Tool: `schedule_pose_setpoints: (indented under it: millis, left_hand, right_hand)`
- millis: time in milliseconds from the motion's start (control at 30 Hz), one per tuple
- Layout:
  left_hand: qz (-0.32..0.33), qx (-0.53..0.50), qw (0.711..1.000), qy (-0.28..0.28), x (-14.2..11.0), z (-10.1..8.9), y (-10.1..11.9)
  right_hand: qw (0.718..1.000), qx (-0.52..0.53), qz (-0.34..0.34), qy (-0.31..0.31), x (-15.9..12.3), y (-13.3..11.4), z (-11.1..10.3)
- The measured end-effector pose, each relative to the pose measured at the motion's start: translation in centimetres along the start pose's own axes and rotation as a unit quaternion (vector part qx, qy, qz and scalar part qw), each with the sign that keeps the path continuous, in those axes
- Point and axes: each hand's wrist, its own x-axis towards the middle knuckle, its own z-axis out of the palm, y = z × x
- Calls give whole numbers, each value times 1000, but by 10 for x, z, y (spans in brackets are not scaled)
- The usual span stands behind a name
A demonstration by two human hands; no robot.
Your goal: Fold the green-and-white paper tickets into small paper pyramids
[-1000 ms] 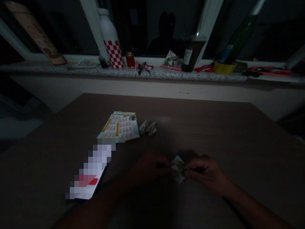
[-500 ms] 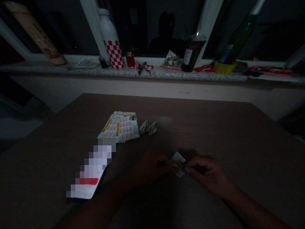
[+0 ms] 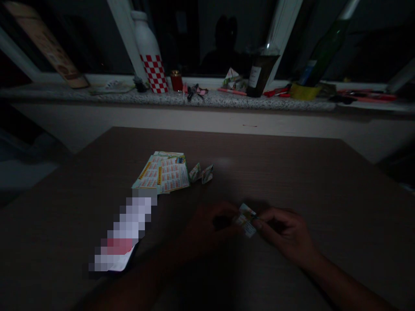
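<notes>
A small folded piece of printed paper is pinched between the thumb and fingers of my right hand, above the dark wooden table. My left hand touches the paper's left side with curved fingers; its fingertips are dim, but thumb and forefinger seem closed on the edge. Further back and to the left stand two small folded paper pieces. Beside them lies a fanned stack of printed slips with rows of orange print.
A phone with a lit, blurred screen lies left of my left forearm. On the granite windowsill stand a red-checked white bottle, a dark cup, a green bottle and a small red jar.
The folded paper has shifted slightly right and turned in my fingers. My right hand has moved a little right with it, and my left fingers have spread wider around their gap.
</notes>
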Motion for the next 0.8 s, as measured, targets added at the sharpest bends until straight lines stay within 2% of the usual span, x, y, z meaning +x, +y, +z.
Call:
schedule_pose_setpoints:
  millis: [100,167,267,500,800]
  left_hand:
    - [-15,-103,995,1,0,1,1]
    - [-18,-126,992,-18,0,3,-1]
    - [-17,-104,994,-32,1,5,-3]
    - [22,-4,1000,21,0,6,-1]
    - [10,5,999,33,-1,9,2]
  right_hand:
    - [1000,5,-3,-10,0,1,0]
    - [999,12,-8,-31,0,1,1]
    - [998,17,-16,-54,0,-1,3]
    - [998,2,2,-66,-1,-1,4]
    - [997,-23,3,-68,-3,0,5]
